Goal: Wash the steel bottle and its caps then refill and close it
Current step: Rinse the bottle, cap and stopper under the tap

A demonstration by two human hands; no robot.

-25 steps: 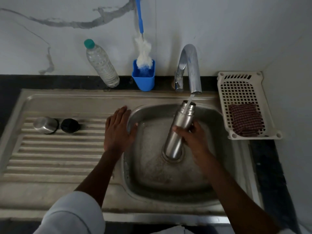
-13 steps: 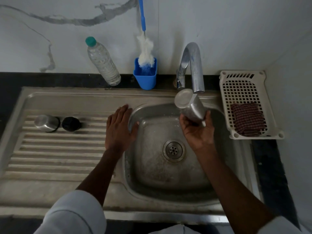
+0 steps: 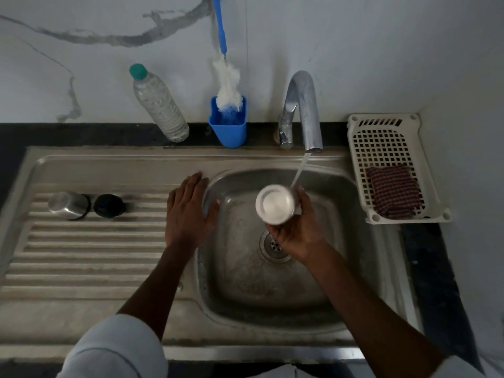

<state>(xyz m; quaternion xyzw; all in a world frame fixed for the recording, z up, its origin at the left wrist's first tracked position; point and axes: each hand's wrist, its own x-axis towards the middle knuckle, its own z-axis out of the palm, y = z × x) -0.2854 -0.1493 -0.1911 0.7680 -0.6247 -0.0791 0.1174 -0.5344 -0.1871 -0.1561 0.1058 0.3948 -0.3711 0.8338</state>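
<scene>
My right hand (image 3: 296, 230) grips the steel bottle (image 3: 275, 203) over the sink basin (image 3: 245, 282). The bottle is turned over, so its round base faces the camera and its mouth is hidden below. Water runs from the tap (image 3: 305, 110) past the bottle's right side. My left hand (image 3: 188, 211) rests flat on the basin's left rim, fingers straight. The steel cap (image 3: 68, 205) and the black inner cap (image 3: 108, 205) lie side by side at the left of the ribbed drainboard (image 3: 81, 255).
Against the wall stand a clear plastic water bottle (image 3: 159, 105) with a green cap and a blue cup (image 3: 228, 126) holding a blue-handled bottle brush (image 3: 226, 85). A white perforated tray (image 3: 387, 148) with a checked cloth (image 3: 392, 195) sits right of the sink.
My right hand lifted the bottle from under the tap stream, tipped it and turned it upside down over the basin. My left hand stayed on the rim.
</scene>
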